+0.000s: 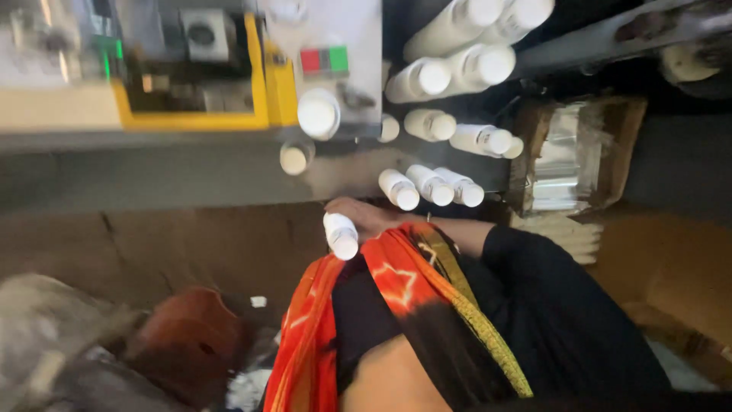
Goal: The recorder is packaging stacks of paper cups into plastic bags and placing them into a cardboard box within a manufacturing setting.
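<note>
Nearest the camera, over an orange scarf [320,336] and black sleeve [549,305], I see 1 hand [366,217] reaching forward from the right side of the view; I take it for my right hand, though the blur leaves some doubt. Its fingers are curled round a white bottle [340,235], cap end toward me, so the hand is closed on that bottle at the near edge of the grey bench [191,175]. My left hand is nowhere in view.

Judging from this, the step in hand is moving a single bottle between the bench and my lap. The next move calls for a firm hold and a short, steady carry, keeping clear of the 3 bottles [431,185] lying just beyond the knuckles.

Farther back, more white bottles [457,69] lie heaped, some upright, beside a machine [229,69] with a yellow frame. Off to the right sits a cardboard box [579,152] lined with clear film.
</note>
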